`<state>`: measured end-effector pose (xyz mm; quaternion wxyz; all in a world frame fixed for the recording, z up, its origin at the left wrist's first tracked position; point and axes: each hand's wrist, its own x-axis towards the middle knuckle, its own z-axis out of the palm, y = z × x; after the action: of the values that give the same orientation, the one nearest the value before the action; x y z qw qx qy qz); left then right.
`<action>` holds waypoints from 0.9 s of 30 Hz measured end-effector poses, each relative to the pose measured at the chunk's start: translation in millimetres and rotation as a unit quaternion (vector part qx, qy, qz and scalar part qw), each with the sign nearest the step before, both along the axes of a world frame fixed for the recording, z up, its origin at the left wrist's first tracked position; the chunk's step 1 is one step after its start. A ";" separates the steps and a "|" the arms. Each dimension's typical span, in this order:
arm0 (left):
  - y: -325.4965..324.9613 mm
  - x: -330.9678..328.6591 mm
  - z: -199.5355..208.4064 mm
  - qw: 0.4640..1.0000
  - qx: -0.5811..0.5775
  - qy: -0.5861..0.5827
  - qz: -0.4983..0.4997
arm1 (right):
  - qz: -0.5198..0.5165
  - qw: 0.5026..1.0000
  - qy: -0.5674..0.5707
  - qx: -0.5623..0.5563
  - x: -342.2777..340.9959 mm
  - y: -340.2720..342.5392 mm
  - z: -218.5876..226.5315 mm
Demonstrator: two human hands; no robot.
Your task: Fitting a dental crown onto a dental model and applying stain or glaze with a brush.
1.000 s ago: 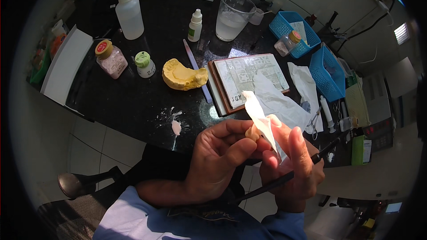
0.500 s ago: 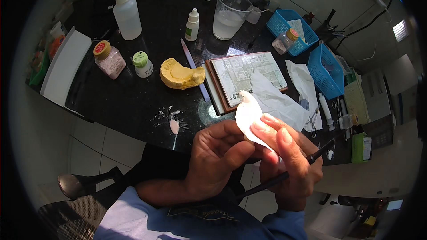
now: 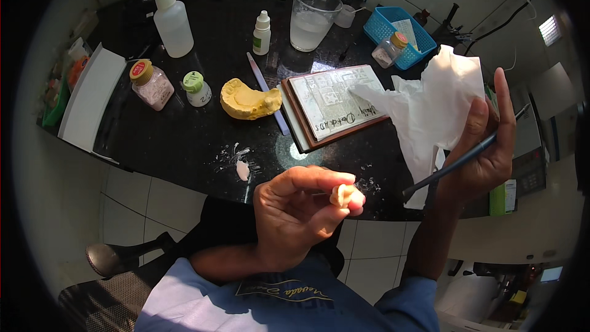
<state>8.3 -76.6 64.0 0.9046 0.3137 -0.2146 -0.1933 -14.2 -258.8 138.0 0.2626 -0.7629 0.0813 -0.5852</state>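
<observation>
Beige piece [image 3: 342, 196], rod [image 3: 433, 176] in partly curled hands [image 3: 292, 212] [image 3: 482, 163]

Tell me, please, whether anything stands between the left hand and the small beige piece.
Nothing visible does: the left hand pinches the small beige piece directly, and the white tissue is off at the right hand.

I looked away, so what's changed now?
The right hand swung away rightward, still holding the dark slim tool; the white tissue has come off the small beige piece and now spreads beside that hand. The left hand still pinches the piece. The yellow cast and green-capped jar stayed put.
</observation>
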 end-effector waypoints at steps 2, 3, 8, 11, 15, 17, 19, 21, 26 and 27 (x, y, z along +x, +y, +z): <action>0.8 1.0 1.1 0.998 -0.020 -0.043 0.036 | -0.016 0.995 0.091 -0.046 1.8 -18.3 5.2; 2.2 2.4 1.4 0.998 -0.018 -0.044 0.038 | -0.032 0.978 0.180 -0.095 2.8 -26.6 7.2; 5.2 12.2 -2.0 0.981 0.004 -0.143 0.128 | 0.140 0.985 0.072 0.070 -3.0 5.6 -2.8; 5.4 20.1 0.9 0.973 -0.053 -0.192 0.119 | 0.391 0.861 0.169 0.278 -28.6 35.5 -0.1; 8.5 22.9 4.1 0.967 -0.032 -0.219 0.129 | 0.484 0.764 0.187 0.383 -25.6 58.4 -7.6; 10.8 24.4 -0.6 0.962 -0.015 -0.232 0.145 | 0.516 0.722 0.198 0.416 -22.7 61.9 -9.7; 10.7 23.7 -0.4 0.957 -0.001 -0.243 0.161 | 0.525 0.708 0.198 0.429 -21.9 62.4 -10.5; 10.9 21.4 2.8 0.962 0.011 -0.224 0.155 | 0.534 0.689 0.201 0.446 -20.8 63.9 -10.4; 13.8 23.3 3.1 0.951 0.041 -0.250 0.178 | 0.533 0.666 0.223 0.473 -18.6 68.4 -6.1; 14.5 23.4 3.3 0.949 0.052 -0.253 0.182 | 0.530 0.662 0.229 0.478 -18.3 68.4 -5.8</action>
<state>31.7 -62.1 67.4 0.8228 0.4322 -0.3658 0.0493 -32.5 -190.4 132.2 0.8297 -0.5570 -0.0108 -0.0346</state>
